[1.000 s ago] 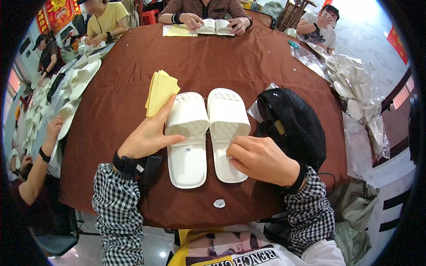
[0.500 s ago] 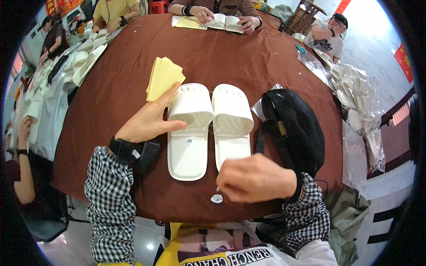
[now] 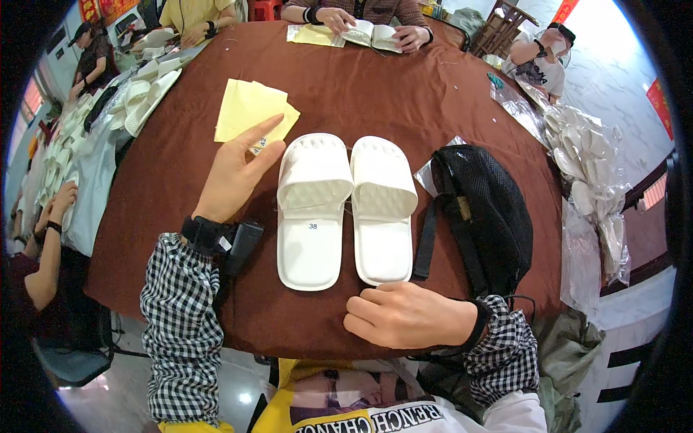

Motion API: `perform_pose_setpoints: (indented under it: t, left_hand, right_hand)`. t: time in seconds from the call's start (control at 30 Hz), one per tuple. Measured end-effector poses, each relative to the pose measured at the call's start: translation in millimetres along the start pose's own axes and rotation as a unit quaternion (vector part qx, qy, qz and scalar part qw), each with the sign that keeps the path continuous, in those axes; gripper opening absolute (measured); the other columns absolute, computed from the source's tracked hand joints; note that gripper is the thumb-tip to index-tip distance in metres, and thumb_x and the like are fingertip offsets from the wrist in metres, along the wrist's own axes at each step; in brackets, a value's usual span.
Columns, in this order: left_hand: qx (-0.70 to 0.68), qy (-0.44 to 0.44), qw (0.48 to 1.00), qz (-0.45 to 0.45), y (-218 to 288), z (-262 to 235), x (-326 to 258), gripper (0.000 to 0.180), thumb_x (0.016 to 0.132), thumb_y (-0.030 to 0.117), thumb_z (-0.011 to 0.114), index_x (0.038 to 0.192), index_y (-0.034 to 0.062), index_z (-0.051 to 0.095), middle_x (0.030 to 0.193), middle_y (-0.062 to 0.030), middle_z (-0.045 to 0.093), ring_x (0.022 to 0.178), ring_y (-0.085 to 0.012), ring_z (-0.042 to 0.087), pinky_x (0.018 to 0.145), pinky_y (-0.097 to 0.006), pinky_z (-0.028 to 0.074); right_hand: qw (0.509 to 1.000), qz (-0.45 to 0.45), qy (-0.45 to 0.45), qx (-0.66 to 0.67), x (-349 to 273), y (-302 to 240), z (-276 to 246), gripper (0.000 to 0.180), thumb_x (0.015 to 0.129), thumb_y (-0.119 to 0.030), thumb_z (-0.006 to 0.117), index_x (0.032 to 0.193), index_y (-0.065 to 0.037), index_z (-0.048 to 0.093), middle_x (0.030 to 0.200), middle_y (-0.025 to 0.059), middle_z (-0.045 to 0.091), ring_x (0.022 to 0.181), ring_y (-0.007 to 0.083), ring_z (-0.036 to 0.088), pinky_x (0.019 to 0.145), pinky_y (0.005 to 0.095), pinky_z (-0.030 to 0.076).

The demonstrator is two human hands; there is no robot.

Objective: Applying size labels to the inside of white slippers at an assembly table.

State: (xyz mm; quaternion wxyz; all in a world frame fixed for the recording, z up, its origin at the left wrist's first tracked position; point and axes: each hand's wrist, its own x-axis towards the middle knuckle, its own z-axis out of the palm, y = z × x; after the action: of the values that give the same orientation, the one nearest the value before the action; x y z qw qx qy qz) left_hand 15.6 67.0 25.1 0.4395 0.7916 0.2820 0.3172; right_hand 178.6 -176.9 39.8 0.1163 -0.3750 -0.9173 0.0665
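A pair of white slide slippers lies before me, the left slipper [image 3: 310, 252] and the right slipper [image 3: 383, 256] side by side, toes pointing away. The left insole bears a small dark print; the right insole looks plain. My left hand [image 3: 224, 180] is beside the left slipper's strap, thumb and forefinger apart, the forefinger lying on a stack of yellow paper sheets [image 3: 245, 108]. A bit of white printed label [image 3: 258, 146] shows between them. My right hand [image 3: 411, 317] rests near the table edge below the right slipper, fingers curled; whatever they cover is hidden.
A black mesh bag [image 3: 498, 216] lies right of the slippers on the brown cloth [image 3: 361, 79]. Bagged slippers [image 3: 577, 151] are heaped at the far right, more slippers [image 3: 148, 101] at the left. Across the table another person's hands [image 3: 411, 37] hold white slippers.
My left hand has drawn off the left slipper toward the yellow sheets, which have shifted and fanned leftward. My right hand has moved down over the spot where a small round white sticker lay.
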Motion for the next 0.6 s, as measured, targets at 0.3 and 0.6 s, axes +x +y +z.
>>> perform_pose_setpoints:
  t: [0.3, 0.6]
  left_hand:
    - [-0.139, 0.035, 0.989, 0.031, 21, 6, -7, 0.028, 0.097, 0.010, 0.055, 0.120, -0.0016, 0.064, 0.115, -0.0081, 0.067, 0.101, -0.0099, 0.060, 0.089, -0.024, 0.049]
    - [-0.156, -0.032, 0.987, 0.006, 32, 16, -14, 0.026, 0.097, 0.009, 0.052, 0.118, -0.0018, 0.065, 0.115, -0.0088, 0.066, 0.101, -0.0122, 0.062, 0.089, -0.025, 0.049]
  right_hand:
    - [0.985, 0.039, 0.017, 0.165, -6, 19, -9, 0.015, 0.080, -0.010, 0.060, 0.087, -0.001, 0.050, 0.082, 0.0124, 0.051, 0.069, 0.0309, 0.060, 0.059, 0.0406, 0.052]
    - [0.989, 0.036, 0.027, 0.142, -2, 18, -2, 0.017, 0.085, -0.014, 0.059, 0.089, -0.001, 0.049, 0.084, 0.0125, 0.052, 0.072, 0.0295, 0.062, 0.061, 0.0414, 0.052]
